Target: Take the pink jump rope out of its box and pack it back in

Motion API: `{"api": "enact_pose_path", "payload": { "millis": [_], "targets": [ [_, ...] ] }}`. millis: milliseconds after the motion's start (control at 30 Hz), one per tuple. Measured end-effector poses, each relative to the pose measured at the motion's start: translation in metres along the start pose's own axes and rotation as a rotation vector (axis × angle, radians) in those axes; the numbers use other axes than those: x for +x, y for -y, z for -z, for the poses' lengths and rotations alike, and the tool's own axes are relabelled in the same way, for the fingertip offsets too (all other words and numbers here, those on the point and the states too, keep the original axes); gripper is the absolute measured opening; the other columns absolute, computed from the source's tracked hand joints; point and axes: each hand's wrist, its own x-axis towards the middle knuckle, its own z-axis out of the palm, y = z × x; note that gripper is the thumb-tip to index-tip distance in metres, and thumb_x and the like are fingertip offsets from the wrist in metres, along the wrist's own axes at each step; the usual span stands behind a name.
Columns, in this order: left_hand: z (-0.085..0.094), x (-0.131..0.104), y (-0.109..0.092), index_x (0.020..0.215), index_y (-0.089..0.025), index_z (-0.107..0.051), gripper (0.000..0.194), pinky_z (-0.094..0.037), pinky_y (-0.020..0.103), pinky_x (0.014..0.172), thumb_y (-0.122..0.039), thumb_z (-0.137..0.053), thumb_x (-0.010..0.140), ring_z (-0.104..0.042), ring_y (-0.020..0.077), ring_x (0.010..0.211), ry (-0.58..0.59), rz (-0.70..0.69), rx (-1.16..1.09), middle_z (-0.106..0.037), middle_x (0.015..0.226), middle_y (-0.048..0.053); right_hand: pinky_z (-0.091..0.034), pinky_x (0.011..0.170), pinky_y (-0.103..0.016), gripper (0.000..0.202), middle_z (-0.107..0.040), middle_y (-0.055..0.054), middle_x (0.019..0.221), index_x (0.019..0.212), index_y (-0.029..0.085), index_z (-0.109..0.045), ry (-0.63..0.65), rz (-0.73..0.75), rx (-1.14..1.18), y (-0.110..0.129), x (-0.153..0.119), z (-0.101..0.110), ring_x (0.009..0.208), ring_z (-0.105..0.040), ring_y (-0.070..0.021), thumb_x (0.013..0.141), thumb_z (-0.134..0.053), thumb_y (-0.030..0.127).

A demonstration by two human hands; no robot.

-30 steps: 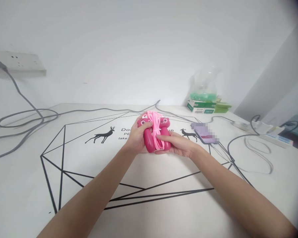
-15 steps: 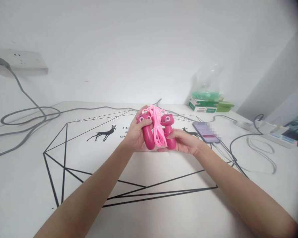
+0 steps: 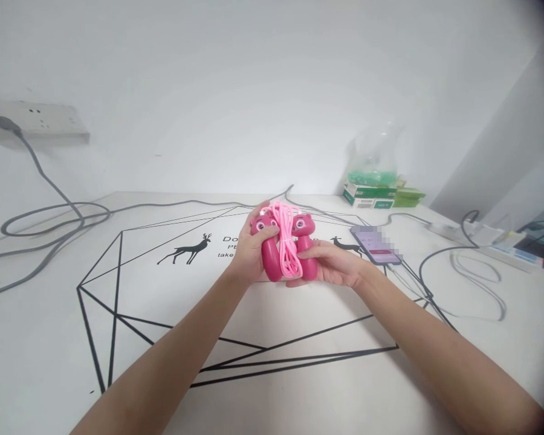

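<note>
Both hands hold a pink jump rope (image 3: 287, 241) above the printed mat (image 3: 190, 284). Its light pink cord is bundled in loops between two dark pink handles with animal-shaped heads. My left hand (image 3: 250, 248) is closed around the left handle (image 3: 271, 257), its thumb pressed near the head. My right hand (image 3: 333, 263) grips the right handle (image 3: 306, 257) from the side, with its thumb lying across the handle to the cord. The fingers behind the handles are partly hidden.
A phone (image 3: 375, 244) lies right of my hands. Green-and-white boxes (image 3: 369, 196) with a plastic bag (image 3: 374, 160) on top stand by the wall. Grey cables (image 3: 49, 226) loop at the left; a power strip (image 3: 448, 231) and more cables lie at the right.
The two handles are slightly closer together, and my right thumb has shifted left toward the cord. The whole view has moved a little, so the scene sits lower.
</note>
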Motion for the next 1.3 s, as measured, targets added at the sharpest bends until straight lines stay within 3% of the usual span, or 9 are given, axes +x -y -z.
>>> {"api": "enact_pose_path", "payload": {
  "millis": [100,267,500,867,1300],
  "targets": [
    [-0.007,-0.005,0.007,0.121,-0.031,-0.056,0.053,-0.056,0.032,0.079,-0.018,-0.075,0.073,-0.066,0.0183,0.090,-0.129,-0.124,0.107,-0.064,0.111,0.002,-0.054,0.094,-0.052,0.035,-0.069,-0.015,0.116,0.115,0.012,-0.063,-0.056,0.013,-0.070,-0.002,0.001,-0.009,0.103,-0.068,-0.0273,0.081,-0.072,0.018],
    [-0.015,-0.012,0.014,0.118,-0.030,-0.061,0.047,-0.054,0.034,0.084,-0.016,-0.073,0.074,-0.064,0.0223,0.097,-0.233,-0.247,0.251,-0.065,0.108,0.002,-0.061,0.084,-0.043,0.037,-0.072,-0.013,0.106,0.105,0.013,-0.067,-0.143,-0.021,-0.168,-0.004,0.002,-0.019,0.095,-0.070,-0.0250,0.070,-0.080,0.014],
    [-0.019,-0.014,0.018,0.116,-0.031,-0.061,0.045,-0.052,0.034,0.090,-0.019,-0.074,0.074,-0.062,0.0230,0.106,-0.295,-0.222,0.229,-0.064,0.115,0.002,-0.064,0.076,-0.034,0.035,-0.072,-0.013,0.107,0.103,0.014,-0.069,-0.196,0.026,-0.153,-0.010,0.008,-0.017,0.096,-0.070,-0.0264,0.069,-0.079,0.013],
    [-0.021,-0.011,0.017,0.121,-0.031,-0.053,0.047,-0.055,0.036,0.088,-0.039,-0.074,0.080,-0.063,0.0226,0.107,-0.187,-0.090,-0.012,-0.065,0.112,0.001,-0.065,0.074,-0.034,0.041,-0.073,-0.011,0.102,0.105,0.016,-0.069,-0.170,0.021,-0.159,-0.005,0.005,-0.007,0.092,-0.072,-0.0256,0.067,-0.082,0.015],
    [-0.009,-0.004,0.003,0.123,-0.029,-0.050,0.046,-0.054,0.040,0.090,-0.041,-0.069,0.083,-0.061,0.0267,0.112,-0.050,0.043,-0.076,-0.064,0.111,0.004,-0.064,0.069,-0.029,0.036,-0.074,-0.007,0.097,0.104,0.021,-0.070,-0.140,0.006,-0.212,-0.004,0.003,-0.006,0.085,-0.072,-0.0226,0.069,-0.080,0.015]
  ]
}}
